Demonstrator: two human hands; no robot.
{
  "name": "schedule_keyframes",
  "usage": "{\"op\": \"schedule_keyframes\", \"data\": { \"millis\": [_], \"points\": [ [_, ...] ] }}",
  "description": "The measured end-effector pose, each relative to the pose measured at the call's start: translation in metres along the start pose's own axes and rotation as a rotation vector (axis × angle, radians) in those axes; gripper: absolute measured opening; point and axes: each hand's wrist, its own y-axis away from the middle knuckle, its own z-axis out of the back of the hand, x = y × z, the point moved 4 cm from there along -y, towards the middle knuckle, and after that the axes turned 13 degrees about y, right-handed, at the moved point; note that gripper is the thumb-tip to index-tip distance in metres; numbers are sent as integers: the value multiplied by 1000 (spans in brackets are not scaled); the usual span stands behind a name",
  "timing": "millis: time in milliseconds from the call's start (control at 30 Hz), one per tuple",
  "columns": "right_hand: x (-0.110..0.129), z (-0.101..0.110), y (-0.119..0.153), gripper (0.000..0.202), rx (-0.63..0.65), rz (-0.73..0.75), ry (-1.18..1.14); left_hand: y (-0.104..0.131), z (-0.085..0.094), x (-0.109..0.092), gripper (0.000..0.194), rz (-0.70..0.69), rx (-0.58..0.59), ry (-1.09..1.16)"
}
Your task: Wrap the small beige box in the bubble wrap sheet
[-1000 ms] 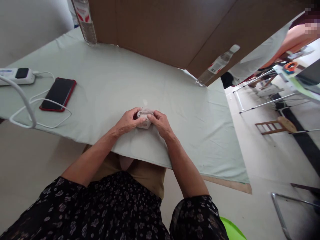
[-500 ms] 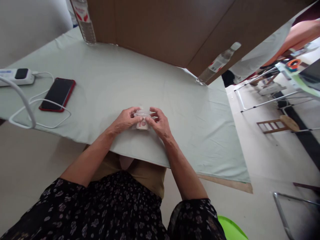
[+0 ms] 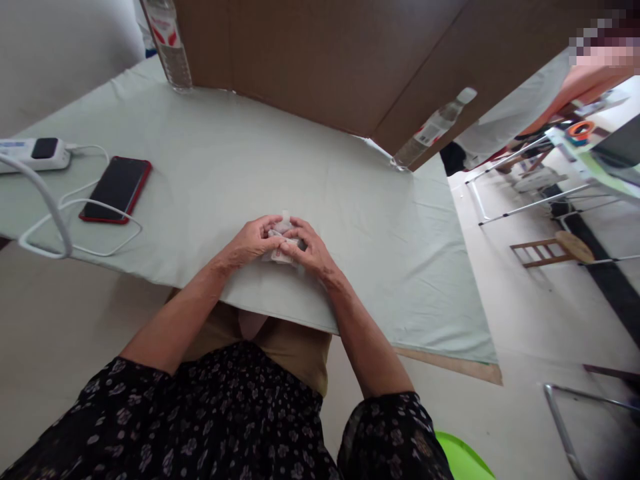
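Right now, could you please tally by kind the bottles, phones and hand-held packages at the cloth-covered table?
Clear bottles: 2
Phone with red edge: 1
Small whitish package, held between the left hand and right hand: 1
Total: 4

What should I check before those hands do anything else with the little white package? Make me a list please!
1. Left hand on the white package: ok, fingers touching it.
2. Right hand on it too: ok.
3. Package fully visible: not ok, the hands cover part of it.
4. What's inside: cannot tell.
5. Phone out of the way: ok, it lies apart, to the left.
6. Right-side bottle clear of the hands: ok, it's farther back.
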Motion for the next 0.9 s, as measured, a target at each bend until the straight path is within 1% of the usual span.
{"op": "schedule_keyframes", "data": {
  "millis": [67,167,233,267,400,467,600,700,800,900],
  "points": [
    [0,2,1,59,-14,-24,-70,0,0,-1,82,0,-10,-5],
    [-3,3,3,79,-9,-97,-212,1,0,-3,78,-22,-17,-30],
    [-4,2,4,91,9,-134,-239,1,-1,-4,77,-41,-21,-67],
    [-4,2,5,93,11,-145,-231,0,-1,-4,76,-54,-31,-90],
    [-5,-2,4,90,-29,-202,-223,-1,1,-3,70,-136,-134,-212],
    [-4,-3,4,90,-50,-229,-231,-2,4,-3,70,-157,-155,-232],
    [-4,-4,6,91,-65,-251,-217,-3,4,0,71,-128,-88,-164],
    [-6,-3,5,84,-66,-242,-237,-4,3,1,73,-109,-62,-116],
    [-9,-2,-4,73,-87,-216,-262,-5,1,1,75,-98,-50,-88],
    [-12,-3,-21,66,-101,-193,-282,-5,0,-1,74,-107,-29,-84]
  ]
}}
